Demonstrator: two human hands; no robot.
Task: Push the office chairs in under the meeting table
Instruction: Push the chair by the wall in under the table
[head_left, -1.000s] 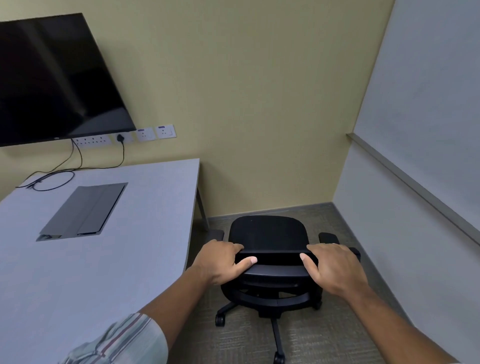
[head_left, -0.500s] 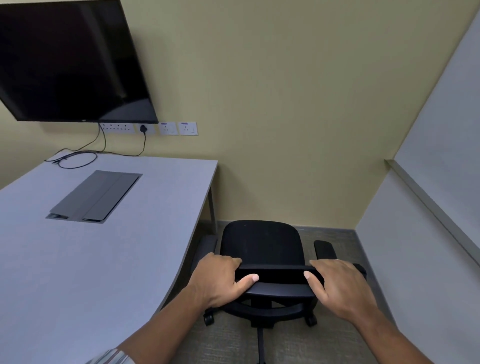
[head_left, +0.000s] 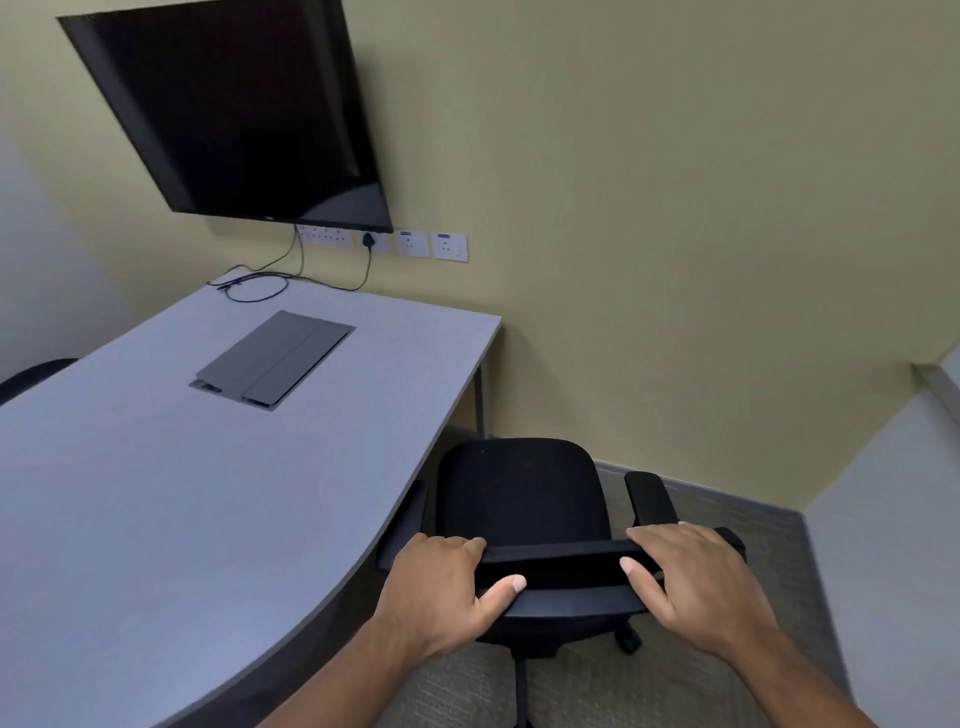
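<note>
Hands (head_left: 441, 587) (head_left: 696, 587) clamped on chair (head_left: 519, 499) backrest, armrest under table (head_left: 260, 493) edge.

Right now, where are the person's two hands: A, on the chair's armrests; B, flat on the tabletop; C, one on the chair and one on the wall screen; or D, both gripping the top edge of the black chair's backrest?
D: the left hand and the right hand both wrap over the top edge of the black chair, which stands beside the table edge.
</note>
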